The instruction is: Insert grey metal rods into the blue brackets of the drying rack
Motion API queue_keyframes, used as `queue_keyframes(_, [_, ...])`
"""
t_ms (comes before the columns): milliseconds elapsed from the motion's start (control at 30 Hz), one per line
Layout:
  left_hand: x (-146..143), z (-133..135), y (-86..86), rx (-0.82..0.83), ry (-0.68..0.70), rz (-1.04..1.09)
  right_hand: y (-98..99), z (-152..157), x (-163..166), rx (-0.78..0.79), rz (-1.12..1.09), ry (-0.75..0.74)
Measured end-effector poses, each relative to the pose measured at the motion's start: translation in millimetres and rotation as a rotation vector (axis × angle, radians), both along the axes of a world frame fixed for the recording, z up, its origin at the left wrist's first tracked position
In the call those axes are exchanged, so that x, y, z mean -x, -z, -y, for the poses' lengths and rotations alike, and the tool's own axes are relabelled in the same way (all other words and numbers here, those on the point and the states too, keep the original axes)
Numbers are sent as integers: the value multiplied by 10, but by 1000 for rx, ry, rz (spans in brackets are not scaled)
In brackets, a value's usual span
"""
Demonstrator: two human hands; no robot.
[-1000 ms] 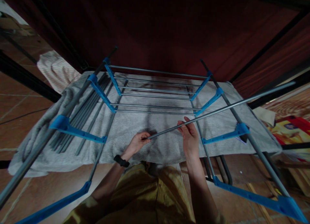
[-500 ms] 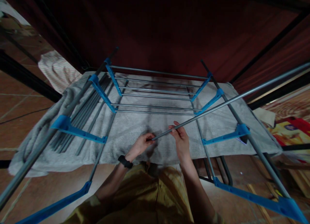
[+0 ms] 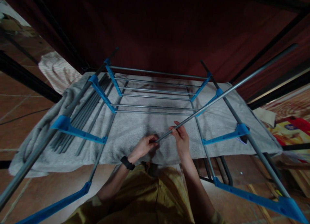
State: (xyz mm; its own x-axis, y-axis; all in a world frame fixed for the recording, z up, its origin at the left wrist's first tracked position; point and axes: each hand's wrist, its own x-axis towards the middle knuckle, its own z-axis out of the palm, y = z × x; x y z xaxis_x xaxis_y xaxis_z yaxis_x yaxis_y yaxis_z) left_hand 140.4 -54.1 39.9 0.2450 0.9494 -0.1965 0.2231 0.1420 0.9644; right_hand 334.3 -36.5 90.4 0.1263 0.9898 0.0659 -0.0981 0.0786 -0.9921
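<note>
- I had the left hand point(image 3: 144, 146) at seven o'clock, closed on the near end of a grey rod point(image 3: 218, 99).
- My right hand point(image 3: 181, 140), at five, was half open, rod between thumb and fingers.
- It slanted toward two o'clock.
- Loose rods point(image 3: 83, 115) lay at nine.

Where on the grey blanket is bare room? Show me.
Bare blanket lies between the nearest rung and left hand, also between the right outer pole and the blanket's right edge. Crowded: the left end, under loose rods, and around the right hand, where the held rod slants across.
</note>
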Motion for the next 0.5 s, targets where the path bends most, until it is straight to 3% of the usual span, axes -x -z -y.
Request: queue_keyframes(500, [-97, 8, 142, -52, -4, -146, -31, 24, 84, -14, 60, -46])
